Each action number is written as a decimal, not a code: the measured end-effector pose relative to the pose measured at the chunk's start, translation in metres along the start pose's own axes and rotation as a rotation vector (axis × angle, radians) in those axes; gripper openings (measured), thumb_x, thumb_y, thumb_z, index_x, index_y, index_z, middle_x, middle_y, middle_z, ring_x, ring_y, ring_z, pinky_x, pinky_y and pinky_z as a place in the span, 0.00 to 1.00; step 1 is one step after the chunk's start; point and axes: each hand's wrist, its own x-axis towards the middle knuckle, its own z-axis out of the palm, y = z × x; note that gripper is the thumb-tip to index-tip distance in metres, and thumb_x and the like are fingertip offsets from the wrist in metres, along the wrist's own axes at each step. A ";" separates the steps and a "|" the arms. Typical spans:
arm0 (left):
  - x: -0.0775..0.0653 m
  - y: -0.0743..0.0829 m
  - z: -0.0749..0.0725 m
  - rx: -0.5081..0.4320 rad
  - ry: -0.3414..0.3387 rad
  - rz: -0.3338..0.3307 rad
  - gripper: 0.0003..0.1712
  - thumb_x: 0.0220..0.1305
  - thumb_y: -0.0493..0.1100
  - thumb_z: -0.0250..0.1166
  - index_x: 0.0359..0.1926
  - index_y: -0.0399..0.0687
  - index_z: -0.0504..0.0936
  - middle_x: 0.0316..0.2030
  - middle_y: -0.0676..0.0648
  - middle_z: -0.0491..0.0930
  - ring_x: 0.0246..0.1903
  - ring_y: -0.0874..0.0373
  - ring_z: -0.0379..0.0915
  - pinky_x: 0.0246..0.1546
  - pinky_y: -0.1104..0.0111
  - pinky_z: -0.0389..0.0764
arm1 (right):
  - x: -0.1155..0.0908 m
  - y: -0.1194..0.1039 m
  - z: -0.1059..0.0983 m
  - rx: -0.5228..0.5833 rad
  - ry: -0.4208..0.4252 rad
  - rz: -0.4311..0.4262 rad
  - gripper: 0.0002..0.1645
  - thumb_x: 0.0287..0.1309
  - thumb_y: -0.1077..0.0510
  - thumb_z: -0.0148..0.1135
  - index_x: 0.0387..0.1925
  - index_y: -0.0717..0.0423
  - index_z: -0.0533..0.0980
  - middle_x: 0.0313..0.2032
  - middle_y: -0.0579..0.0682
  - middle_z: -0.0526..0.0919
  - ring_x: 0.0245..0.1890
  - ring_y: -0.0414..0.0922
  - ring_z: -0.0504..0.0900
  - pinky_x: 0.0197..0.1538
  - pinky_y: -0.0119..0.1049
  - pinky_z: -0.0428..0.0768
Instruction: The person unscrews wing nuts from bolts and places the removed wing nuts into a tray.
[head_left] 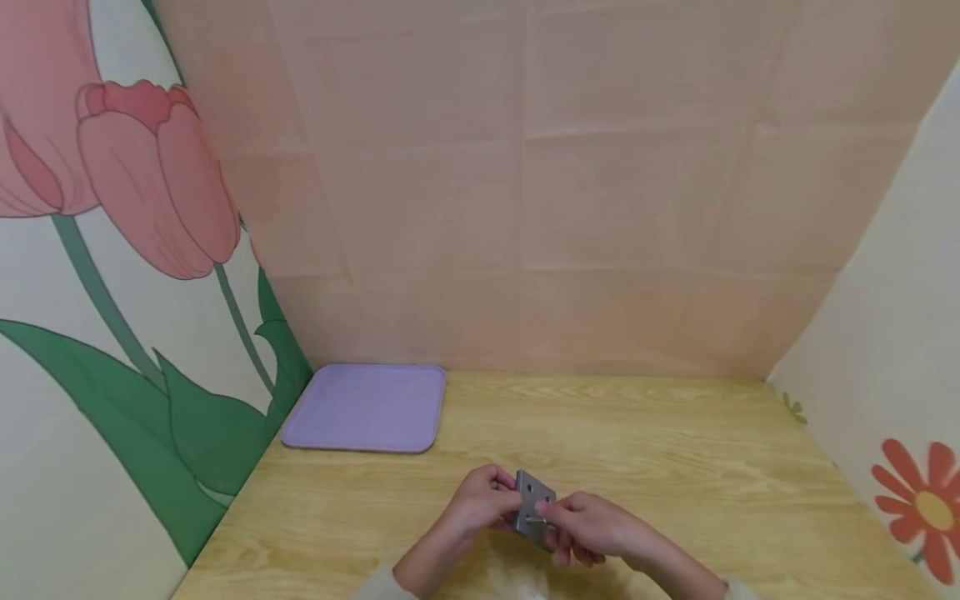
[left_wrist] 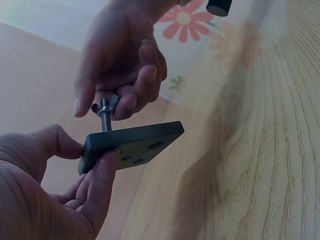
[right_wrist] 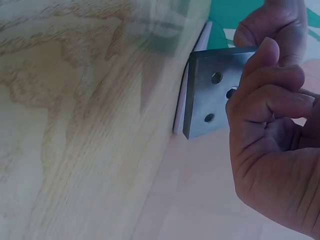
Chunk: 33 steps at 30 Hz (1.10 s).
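A grey metal plate [head_left: 529, 490] with several round holes is held up over the table, tilted. My left hand [head_left: 477, 502] pinches one edge of it, thumb on one face and fingers on the other, as the left wrist view shows. From the plate a threaded bolt [left_wrist: 106, 123] sticks out, carrying a wing nut [left_wrist: 104, 107]. My right hand [head_left: 600, 527] has its thumb and curled fingers at the wing nut, holding it. In the right wrist view those fingers cover part of the plate, and the bolt is hidden.
A purple tray [head_left: 367, 408] lies at the back left of the wood-grain table [head_left: 637, 442]. A pinkish-brown sheet [head_left: 517, 208] stands behind the table. Flower-printed panels [head_left: 195, 350] flank both sides. A dark cylinder end [left_wrist: 218, 7] shows at the top of the left wrist view.
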 end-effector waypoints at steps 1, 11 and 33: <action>0.000 0.000 0.000 -0.003 0.003 0.000 0.13 0.53 0.33 0.68 0.40 0.40 0.77 0.30 0.46 0.83 0.24 0.57 0.80 0.24 0.68 0.83 | 0.000 0.001 0.000 0.007 -0.007 -0.002 0.34 0.74 0.36 0.45 0.30 0.60 0.80 0.18 0.46 0.82 0.11 0.34 0.65 0.15 0.26 0.58; -0.003 0.004 0.004 -0.023 0.006 0.016 0.13 0.50 0.31 0.68 0.39 0.38 0.77 0.28 0.47 0.81 0.24 0.57 0.79 0.24 0.67 0.85 | -0.002 0.000 -0.001 0.020 0.002 -0.002 0.34 0.75 0.35 0.44 0.30 0.59 0.78 0.17 0.46 0.80 0.11 0.34 0.64 0.16 0.26 0.57; 0.002 0.004 0.007 -0.014 -0.010 0.002 0.12 0.50 0.30 0.65 0.39 0.40 0.77 0.28 0.47 0.81 0.22 0.59 0.79 0.23 0.67 0.84 | -0.011 -0.006 0.008 -1.067 0.379 -0.688 0.13 0.59 0.57 0.70 0.37 0.51 0.71 0.23 0.37 0.78 0.19 0.28 0.69 0.18 0.22 0.66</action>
